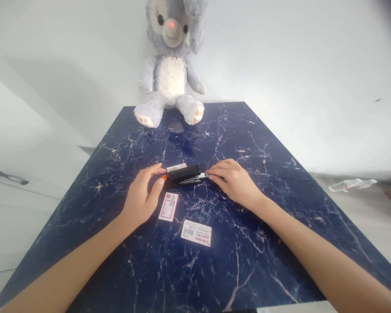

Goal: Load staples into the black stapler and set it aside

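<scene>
Setting: most likely a room in a home. Indicators: a plush rabbit [171, 65] seated at the far edge of a dark blue marble-pattern table [247, 243], a plain white wall [296, 65], a white cabinet [26, 204] with a dark handle [9, 177], and a stapler [184, 174] on the table.

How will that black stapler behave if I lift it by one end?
Probably rigid and fairly dense for its size: the black stapler looks like hard plastic over metal. Its silver tray juts out on the right, so it may slide or swing open. Lying long and flat on the glossy marble table, it should skid rather than roll.
</scene>
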`<control>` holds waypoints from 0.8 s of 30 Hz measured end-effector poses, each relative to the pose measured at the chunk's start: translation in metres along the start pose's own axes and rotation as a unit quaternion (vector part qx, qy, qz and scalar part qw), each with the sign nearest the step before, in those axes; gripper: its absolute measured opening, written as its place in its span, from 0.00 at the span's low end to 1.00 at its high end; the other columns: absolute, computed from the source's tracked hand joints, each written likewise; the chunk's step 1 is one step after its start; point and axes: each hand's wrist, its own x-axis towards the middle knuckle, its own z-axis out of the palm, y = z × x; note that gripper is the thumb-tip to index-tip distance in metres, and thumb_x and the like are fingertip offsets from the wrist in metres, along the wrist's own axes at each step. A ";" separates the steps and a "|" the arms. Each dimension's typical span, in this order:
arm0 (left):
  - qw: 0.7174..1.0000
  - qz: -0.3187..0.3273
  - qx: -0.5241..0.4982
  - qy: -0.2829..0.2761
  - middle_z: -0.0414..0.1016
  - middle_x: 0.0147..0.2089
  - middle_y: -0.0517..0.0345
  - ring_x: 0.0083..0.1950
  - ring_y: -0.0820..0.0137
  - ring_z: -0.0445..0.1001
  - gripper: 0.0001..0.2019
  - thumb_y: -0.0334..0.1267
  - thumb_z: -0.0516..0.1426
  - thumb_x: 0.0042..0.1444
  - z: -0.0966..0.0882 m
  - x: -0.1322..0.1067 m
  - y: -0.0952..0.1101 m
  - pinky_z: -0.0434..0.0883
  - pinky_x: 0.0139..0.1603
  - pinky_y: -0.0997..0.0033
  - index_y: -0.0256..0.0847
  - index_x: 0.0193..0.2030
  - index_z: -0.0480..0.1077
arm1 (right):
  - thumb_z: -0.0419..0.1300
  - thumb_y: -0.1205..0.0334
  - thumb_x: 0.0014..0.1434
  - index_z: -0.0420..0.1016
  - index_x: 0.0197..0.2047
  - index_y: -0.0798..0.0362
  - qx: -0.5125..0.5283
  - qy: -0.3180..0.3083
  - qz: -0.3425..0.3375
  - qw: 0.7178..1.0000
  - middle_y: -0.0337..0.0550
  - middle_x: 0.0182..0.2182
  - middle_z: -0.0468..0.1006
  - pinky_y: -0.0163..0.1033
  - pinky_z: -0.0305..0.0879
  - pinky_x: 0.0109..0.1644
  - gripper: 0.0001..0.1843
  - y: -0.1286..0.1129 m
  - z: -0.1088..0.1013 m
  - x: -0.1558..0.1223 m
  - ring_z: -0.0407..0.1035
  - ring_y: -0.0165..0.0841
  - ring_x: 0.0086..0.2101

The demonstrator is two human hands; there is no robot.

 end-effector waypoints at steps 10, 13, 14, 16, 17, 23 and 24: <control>0.994 0.012 0.085 -0.073 0.75 0.57 0.50 0.60 0.54 0.70 0.23 0.38 0.59 0.60 0.003 0.004 0.002 0.68 0.62 0.48 0.44 0.62 0.67 | 0.57 0.60 0.65 0.73 0.55 0.51 -0.076 0.030 0.115 0.990 0.47 0.38 0.83 0.52 0.70 0.47 0.16 -0.013 -0.004 -0.008 0.72 0.47 0.46; 0.991 0.004 0.100 -0.089 0.76 0.56 0.49 0.61 0.53 0.69 0.23 0.39 0.59 0.59 0.005 0.004 -0.002 0.69 0.61 0.48 0.44 0.62 0.67 | 0.56 0.61 0.64 0.69 0.59 0.52 -0.089 0.005 0.112 0.990 0.48 0.37 0.82 0.54 0.69 0.49 0.20 -0.021 -0.003 -0.011 0.71 0.49 0.48; 0.991 0.001 0.102 -0.088 0.76 0.55 0.49 0.60 0.54 0.69 0.23 0.39 0.59 0.60 0.005 0.004 -0.002 0.69 0.61 0.48 0.44 0.62 0.67 | 0.56 0.62 0.65 0.68 0.60 0.53 -0.091 0.002 0.105 0.990 0.49 0.38 0.82 0.54 0.69 0.50 0.21 -0.024 -0.002 -0.011 0.71 0.50 0.48; 0.991 -0.007 0.103 -0.083 0.76 0.55 0.49 0.60 0.54 0.70 0.22 0.39 0.60 0.60 0.006 0.004 -0.003 0.70 0.60 0.49 0.44 0.62 0.68 | 0.55 0.62 0.65 0.65 0.63 0.53 -0.093 0.002 0.097 0.991 0.50 0.39 0.82 0.55 0.68 0.51 0.23 -0.029 -0.001 -0.012 0.71 0.50 0.49; 0.992 -0.010 0.101 -0.080 0.76 0.55 0.50 0.60 0.55 0.71 0.22 0.39 0.60 0.60 0.006 0.003 -0.004 0.70 0.60 0.49 0.44 0.61 0.68 | 0.55 0.62 0.65 0.64 0.64 0.54 -0.092 0.006 0.099 0.991 0.51 0.40 0.82 0.56 0.68 0.52 0.24 -0.030 -0.001 -0.012 0.71 0.50 0.49; 0.995 -0.023 0.063 -0.071 0.77 0.58 0.52 0.57 0.54 0.76 0.23 0.39 0.61 0.59 0.002 0.004 -0.003 0.72 0.58 0.49 0.48 0.62 0.68 | 0.54 0.63 0.64 0.62 0.66 0.52 -0.070 0.042 0.110 0.990 0.50 0.44 0.82 0.57 0.68 0.53 0.26 -0.030 -0.001 -0.014 0.71 0.50 0.49; 0.996 -0.023 0.057 -0.071 0.77 0.58 0.52 0.57 0.54 0.76 0.23 0.39 0.60 0.59 0.001 0.004 -0.002 0.73 0.58 0.49 0.48 0.62 0.68 | 0.54 0.63 0.64 0.62 0.66 0.52 -0.062 0.043 0.103 0.992 0.50 0.44 0.82 0.57 0.68 0.53 0.27 -0.031 -0.001 -0.014 0.71 0.50 0.50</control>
